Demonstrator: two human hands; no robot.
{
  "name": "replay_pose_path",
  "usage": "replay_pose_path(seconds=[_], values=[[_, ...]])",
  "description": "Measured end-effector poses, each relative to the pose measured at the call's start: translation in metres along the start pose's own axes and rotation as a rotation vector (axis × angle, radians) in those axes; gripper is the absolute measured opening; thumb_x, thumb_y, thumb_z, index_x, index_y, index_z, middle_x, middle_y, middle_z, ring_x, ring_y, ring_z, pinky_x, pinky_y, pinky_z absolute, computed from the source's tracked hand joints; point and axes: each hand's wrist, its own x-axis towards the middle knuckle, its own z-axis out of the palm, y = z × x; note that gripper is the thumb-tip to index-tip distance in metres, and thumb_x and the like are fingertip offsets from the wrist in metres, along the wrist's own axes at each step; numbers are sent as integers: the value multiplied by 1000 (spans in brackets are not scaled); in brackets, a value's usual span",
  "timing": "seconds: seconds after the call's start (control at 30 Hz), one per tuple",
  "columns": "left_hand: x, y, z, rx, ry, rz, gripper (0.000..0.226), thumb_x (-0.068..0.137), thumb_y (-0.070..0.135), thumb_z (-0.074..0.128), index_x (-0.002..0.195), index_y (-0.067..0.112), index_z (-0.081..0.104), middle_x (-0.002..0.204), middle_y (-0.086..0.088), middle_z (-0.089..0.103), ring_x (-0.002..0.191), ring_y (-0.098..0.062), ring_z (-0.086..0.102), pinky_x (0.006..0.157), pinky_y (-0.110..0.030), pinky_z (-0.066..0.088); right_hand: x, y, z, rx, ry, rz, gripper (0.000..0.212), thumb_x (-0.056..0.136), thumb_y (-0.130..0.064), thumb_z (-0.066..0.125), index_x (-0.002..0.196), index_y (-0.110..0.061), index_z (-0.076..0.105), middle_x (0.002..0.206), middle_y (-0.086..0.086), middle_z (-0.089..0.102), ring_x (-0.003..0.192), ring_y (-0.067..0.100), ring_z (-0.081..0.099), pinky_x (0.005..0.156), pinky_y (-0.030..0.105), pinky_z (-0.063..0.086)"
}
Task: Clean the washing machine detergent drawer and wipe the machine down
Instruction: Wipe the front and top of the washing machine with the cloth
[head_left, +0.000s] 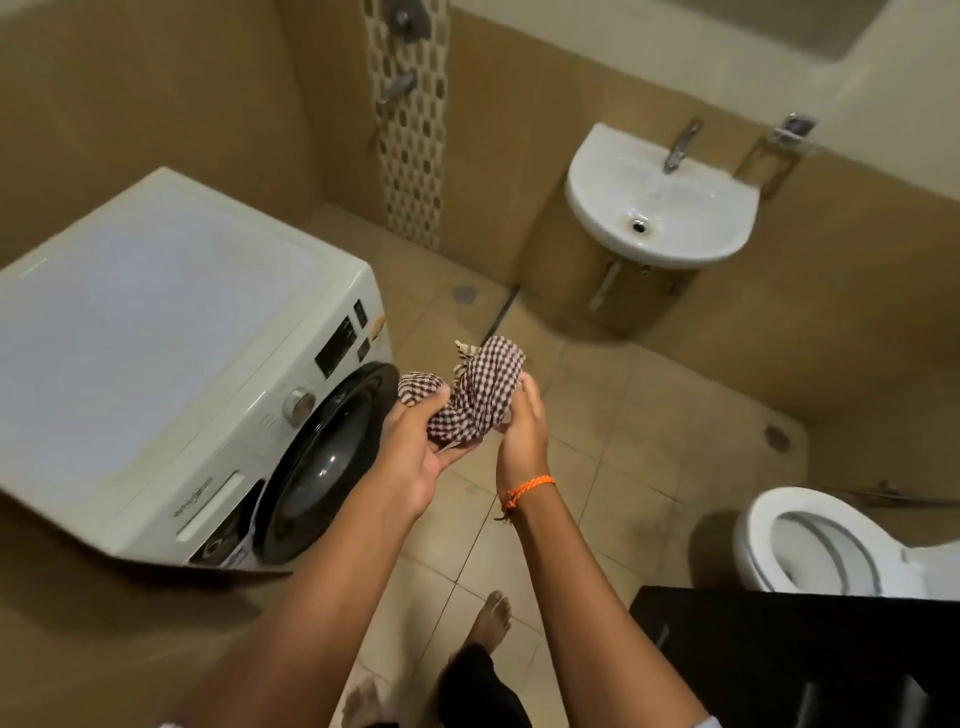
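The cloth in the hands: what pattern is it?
The cloth is checkered dark red and white; head view.

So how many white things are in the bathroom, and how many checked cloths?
White things: 3, the washer, the sink and the toilet
Checked cloths: 1, the cloth, held in the left hand and right hand
Total: 4
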Motion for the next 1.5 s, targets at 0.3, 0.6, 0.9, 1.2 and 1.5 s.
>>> replay_pose_path(seconds=[0.3,0.6,0.9,1.2,1.5], values=[[40,-3,130,262,9,110,37,94,8,76,128,5,63,120,-15,76,110,-32,75,93,-50,63,84,-89,-100,-6,152,28,33,109,-31,47,133,-18,66,121,7,74,104,18,70,57,26,60],[95,19,261,294,-95,111,16,98,9,64,113,7,68,109,-14,78,96,-25,75,85,-44,62,181,-149,-139,-55,297,-47,62,88,-40,67,146,-20,59,124,-6,70,118,20,69,105,53,56],[227,60,392,362,-214,97,33,96,-12,43,101,8,69,104,-12,76,96,-26,72,88,-43,59,340,-202,-158,73,374,-157,17,97,-11,67,102,-17,82,105,6,81,109,29,75,104,57,55],[341,97,538,522,-355,78,36,99,-11,48,125,4,69,120,-13,75,112,-30,71,92,-46,62,483,-278,-182,135,432,-132,24,99,-2,65,106,-19,80,112,9,80,113,28,74,99,40,59],[415,69,683,595,-427,78,32,98,-11,57,121,10,66,113,-7,74,99,-23,72,66,-30,63,590,-345,-276,50,486,-114,41,97,-3,65,136,-14,69,123,8,75,110,24,73,89,38,63]])
